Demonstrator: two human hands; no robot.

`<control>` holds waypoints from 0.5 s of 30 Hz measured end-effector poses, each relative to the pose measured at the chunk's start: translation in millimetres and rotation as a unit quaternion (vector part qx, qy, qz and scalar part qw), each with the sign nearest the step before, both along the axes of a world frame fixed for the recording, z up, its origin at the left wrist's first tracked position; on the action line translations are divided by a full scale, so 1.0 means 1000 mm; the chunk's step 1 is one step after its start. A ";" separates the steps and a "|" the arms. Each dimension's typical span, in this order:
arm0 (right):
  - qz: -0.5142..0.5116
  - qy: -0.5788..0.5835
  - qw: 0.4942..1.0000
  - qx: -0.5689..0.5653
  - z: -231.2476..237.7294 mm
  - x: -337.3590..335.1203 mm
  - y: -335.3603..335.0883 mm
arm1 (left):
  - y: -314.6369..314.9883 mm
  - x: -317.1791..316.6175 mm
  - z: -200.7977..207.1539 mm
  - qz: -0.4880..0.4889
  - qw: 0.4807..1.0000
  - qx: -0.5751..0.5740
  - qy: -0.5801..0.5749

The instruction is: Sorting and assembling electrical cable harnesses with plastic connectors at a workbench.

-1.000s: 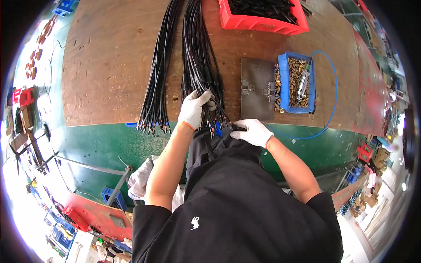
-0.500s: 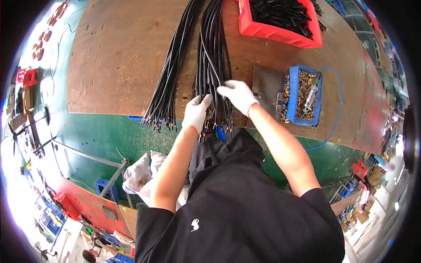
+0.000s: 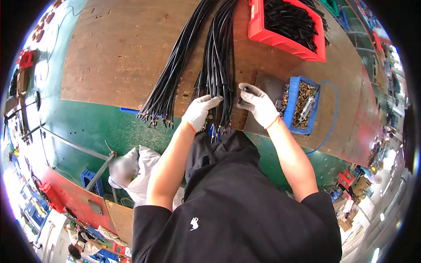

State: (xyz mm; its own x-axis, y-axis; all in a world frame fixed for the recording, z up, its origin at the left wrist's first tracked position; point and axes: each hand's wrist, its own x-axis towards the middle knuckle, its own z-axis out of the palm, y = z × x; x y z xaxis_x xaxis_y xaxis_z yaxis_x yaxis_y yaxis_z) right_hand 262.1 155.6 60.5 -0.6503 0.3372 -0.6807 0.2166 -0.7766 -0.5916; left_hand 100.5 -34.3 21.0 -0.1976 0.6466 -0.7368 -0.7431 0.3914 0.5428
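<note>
The right hand [image 3: 258, 107] has come off the black cables [image 3: 220, 57] and sits just beside them, fingers half-curled; I can't tell whether they hold anything. The left hand [image 3: 197, 113] pinches the bundle near the surface's [image 3: 123, 61] edge. Apparently it's cable-by-cable handling, calling for a steady left grip.

Blue bin [image 3: 289, 107]: is holding brass-coloured fittings [image 3: 301, 101] and a tool [image 3: 307, 108]
Blue hose [image 3: 337, 115]: is curving over the surface [image 3: 123, 57]
White sacks [image 3: 149, 161]: are slumping beside a metal rail [image 3: 78, 143]
</note>
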 end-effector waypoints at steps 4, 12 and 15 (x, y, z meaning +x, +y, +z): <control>0.026 -0.099 0.990 0.097 0.014 0.032 -0.007 | 0.012 0.003 0.004 0.001 0.999 -0.006 -0.035; 0.070 -0.090 0.980 0.165 0.039 0.091 -0.031 | 0.025 0.020 0.009 0.148 0.983 0.052 -0.097; 0.079 -0.112 0.972 0.188 0.040 0.110 -0.034 | 0.028 0.024 0.010 0.170 0.979 0.057 -0.093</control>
State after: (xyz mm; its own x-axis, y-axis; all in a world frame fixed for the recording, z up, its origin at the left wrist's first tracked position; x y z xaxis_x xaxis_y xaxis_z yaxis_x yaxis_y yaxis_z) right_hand 372.1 121.4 100.6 -0.5636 0.4978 -0.6592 0.4723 -0.4606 -0.7515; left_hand 125.0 -6.6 31.4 -0.2855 0.6464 -0.7076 -0.9101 0.0485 0.4115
